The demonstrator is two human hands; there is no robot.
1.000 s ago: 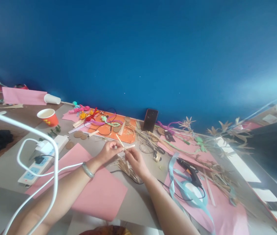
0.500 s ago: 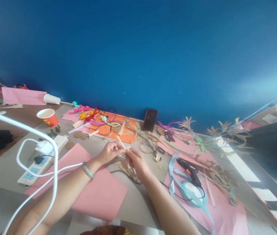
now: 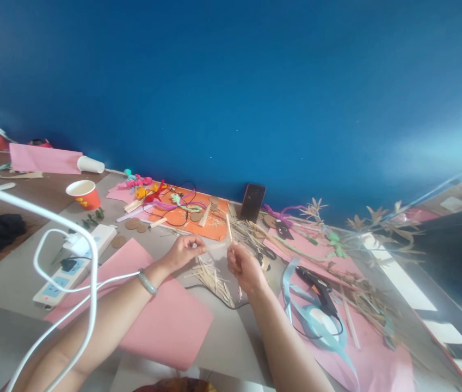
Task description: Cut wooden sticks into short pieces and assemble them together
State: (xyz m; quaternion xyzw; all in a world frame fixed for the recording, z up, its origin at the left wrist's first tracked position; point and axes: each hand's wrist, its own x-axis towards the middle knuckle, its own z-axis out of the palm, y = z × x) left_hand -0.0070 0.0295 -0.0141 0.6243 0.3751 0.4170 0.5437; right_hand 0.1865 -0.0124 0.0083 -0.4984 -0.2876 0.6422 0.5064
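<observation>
My right hand (image 3: 247,268) is closed in a fist around a thin pale stick (image 3: 229,227), which stands nearly upright above the fingers. To its left, my left hand (image 3: 185,253) pinches with thumb and fingertips. A faint see-through strip (image 3: 216,247) seems to run from that pinch towards the right hand; its kind is too blurred to tell. Beneath and between the hands lies a loose pile of cut straw-like sticks (image 3: 213,279). A pink paper sheet (image 3: 165,321) lies below my left forearm.
A power strip (image 3: 57,288) with a white cable and a red paper cup (image 3: 84,195) are on the left. A phone (image 3: 252,201) leans against the blue wall. Blue ribbon (image 3: 318,326), a glue gun (image 3: 320,288) and dried stems (image 3: 371,296) lie on the right.
My hands have moved apart: the right hand went right with the stick, which now stands more upright. My left hand stays nearly in place, and the straw pile shows more fully.
</observation>
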